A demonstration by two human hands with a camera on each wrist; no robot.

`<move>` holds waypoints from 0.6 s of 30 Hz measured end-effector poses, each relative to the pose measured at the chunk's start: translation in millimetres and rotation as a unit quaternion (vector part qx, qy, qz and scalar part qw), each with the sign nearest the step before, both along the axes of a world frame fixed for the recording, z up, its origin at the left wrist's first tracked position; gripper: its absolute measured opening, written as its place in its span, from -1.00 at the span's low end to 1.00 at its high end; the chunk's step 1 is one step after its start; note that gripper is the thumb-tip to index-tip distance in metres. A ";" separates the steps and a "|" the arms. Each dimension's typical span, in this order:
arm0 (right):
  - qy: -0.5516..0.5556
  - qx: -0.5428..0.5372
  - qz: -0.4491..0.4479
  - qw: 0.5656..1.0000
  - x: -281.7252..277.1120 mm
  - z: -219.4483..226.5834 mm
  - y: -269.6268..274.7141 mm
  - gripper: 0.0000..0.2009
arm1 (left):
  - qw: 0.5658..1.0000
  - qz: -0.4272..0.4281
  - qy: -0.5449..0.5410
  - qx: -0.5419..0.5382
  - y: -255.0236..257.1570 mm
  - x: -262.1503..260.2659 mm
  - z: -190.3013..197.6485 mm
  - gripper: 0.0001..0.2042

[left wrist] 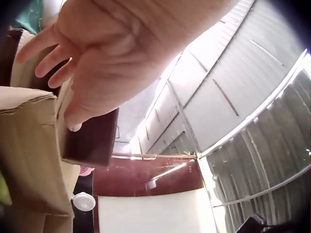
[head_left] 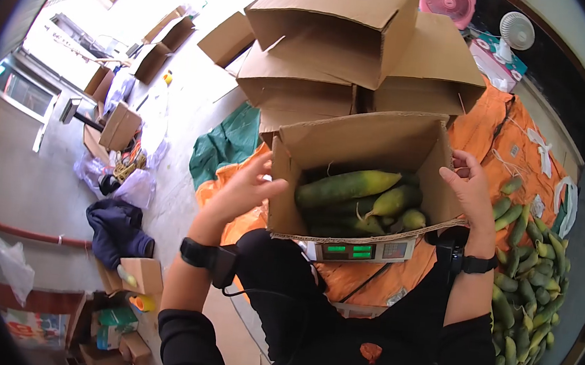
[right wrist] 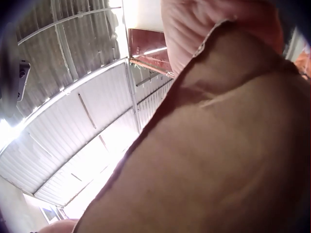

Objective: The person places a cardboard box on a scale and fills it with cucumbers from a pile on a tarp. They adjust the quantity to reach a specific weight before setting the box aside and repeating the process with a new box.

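Several things lie along the left: a dark garment (head_left: 119, 229) is bunched near small cartons, and closer in a green sheet (head_left: 227, 134) spreads beside the orange sheet (head_left: 480, 130). The left hand (head_left: 246, 188) is at the box's left wall, palm open and fingers spread apart, pinching nothing; whether the thumb touches the cardboard I cannot tell. Between the hands is the open cardboard box (head_left: 360, 140), holding green gourds (head_left: 348, 188) laid mostly lengthwise, probably because their long shape fits that way. It sits on a scale (head_left: 379, 251), whose lit display and keypad stick out below the near wall, facing the person, likely so the figures can be read from the seat. More boxes (head_left: 331, 3) are heaped behind, within reach. The right hand (head_left: 471, 189) is at the right wall, fingers bent and partly hidden by cardboard; I cannot tell whether it grips the edge or merely rests there. Far right, loose gourds (head_left: 537, 276) are piled low beside the orange sheet, perhaps to keep them handy.
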State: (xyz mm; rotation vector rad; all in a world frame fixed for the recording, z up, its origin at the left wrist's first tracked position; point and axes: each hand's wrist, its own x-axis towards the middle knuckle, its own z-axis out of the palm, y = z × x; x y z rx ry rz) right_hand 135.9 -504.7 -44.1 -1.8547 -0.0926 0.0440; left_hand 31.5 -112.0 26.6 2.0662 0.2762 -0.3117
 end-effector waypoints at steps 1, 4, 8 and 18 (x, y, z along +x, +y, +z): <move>0.005 -0.011 0.002 1.000 -0.3 2.5 1.3 -0.53 | 1.000 0.007 -0.001 -0.001 -2.7 -2.3 -9.0 -0.37; 0.014 -0.023 0.010 1.000 0.7 4.6 2.4 -0.49 | 0.983 -0.040 -0.010 0.178 -5.7 -3.3 -32.1 -0.45; -0.045 -0.073 0.004 0.996 3.0 5.9 -2.8 -0.58 | 0.951 -0.039 0.057 0.300 -11.9 2.2 -15.3 -0.51; -0.056 -0.466 0.090 0.878 32.1 33.4 -20.7 -0.61 | 0.950 -0.046 0.037 0.307 11.8 2.3 -30.6 -0.54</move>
